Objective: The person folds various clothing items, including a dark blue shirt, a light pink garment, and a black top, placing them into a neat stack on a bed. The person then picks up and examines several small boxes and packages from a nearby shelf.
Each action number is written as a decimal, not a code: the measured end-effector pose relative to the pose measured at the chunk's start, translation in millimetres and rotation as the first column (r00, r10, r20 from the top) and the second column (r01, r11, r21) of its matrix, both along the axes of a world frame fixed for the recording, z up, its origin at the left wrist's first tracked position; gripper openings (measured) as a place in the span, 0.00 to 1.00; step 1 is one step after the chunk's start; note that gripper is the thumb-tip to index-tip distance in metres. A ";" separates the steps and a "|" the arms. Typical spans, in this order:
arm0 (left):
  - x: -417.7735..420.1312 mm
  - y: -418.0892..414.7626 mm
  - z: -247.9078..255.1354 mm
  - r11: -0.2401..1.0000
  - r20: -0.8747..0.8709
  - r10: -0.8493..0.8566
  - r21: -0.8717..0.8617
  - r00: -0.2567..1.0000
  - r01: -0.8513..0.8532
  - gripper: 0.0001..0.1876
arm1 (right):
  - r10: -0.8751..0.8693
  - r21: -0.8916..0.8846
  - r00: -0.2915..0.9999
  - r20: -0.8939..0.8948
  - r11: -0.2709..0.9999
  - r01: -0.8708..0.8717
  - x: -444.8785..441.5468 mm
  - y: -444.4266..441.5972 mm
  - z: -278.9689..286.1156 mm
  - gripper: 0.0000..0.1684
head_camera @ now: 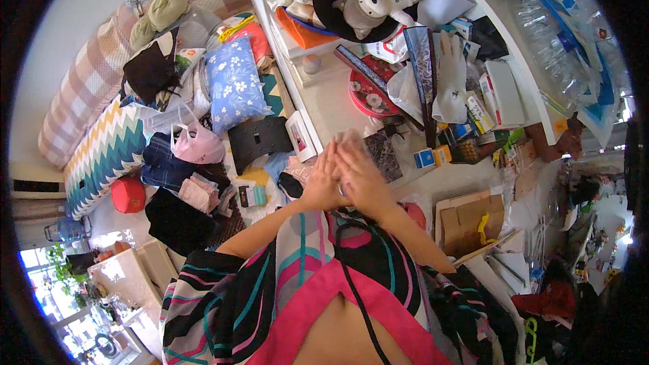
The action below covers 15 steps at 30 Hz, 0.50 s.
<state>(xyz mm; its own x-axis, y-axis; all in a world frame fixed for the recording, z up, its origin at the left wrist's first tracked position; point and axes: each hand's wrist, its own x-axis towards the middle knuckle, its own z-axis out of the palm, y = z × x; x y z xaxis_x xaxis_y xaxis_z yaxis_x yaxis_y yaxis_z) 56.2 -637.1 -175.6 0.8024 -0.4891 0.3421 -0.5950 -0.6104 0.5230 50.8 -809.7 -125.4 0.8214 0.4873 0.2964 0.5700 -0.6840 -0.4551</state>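
Note:
My left hand (321, 181) and my right hand (359, 175) meet in front of my body, at the near edge of a white shelf unit. Their fingers overlap and are a little blurred, and whether something small lies between the palms is hidden. Just right of the fingers lies a dark patterned flat piece (381, 156). Left of them stands a white-framed picture (300, 137) beside a black curved panel (258, 142). Beyond the hands is a round red floral tin (372, 88), with folded hand fans (420, 76) partly over it.
On the left, a bed holds a blue floral pillow (236, 83), a pink plastic bag (196, 141) and clothes. A white stuffed bear (377, 0) lies in a black hat at the top. An open cardboard box (461, 225) stands lower right. Plastic bottles (550, 45) fill the upper right.

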 end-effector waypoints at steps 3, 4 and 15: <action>-2.6 4.0 -9.2 0.972 -0.226 -0.043 -0.236 0.973 -0.012 0.74 | 0.014 0.045 0.995 -0.097 0.999 -0.010 0.4 -5.8 4.4 0.31; -4.5 2.5 1.7 0.975 -0.274 -0.022 -0.218 0.962 -0.039 0.76 | -0.003 0.039 0.991 -0.133 0.999 0.008 1.6 -15.8 7.0 0.31; -3.2 11.2 -0.7 0.989 -0.260 -0.028 -0.145 0.965 -0.011 0.75 | 0.098 0.114 0.975 -0.198 0.991 -0.077 -39.6 -17.9 4.4 0.27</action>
<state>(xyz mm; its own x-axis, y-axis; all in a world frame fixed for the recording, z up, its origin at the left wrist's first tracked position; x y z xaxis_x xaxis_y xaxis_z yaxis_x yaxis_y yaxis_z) 53.0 -625.9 -176.3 0.8690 -0.4574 0.1886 -0.4310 -0.5126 0.7426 11.2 -827.6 -121.1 0.8252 0.5349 0.1815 0.5140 -0.5778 -0.6339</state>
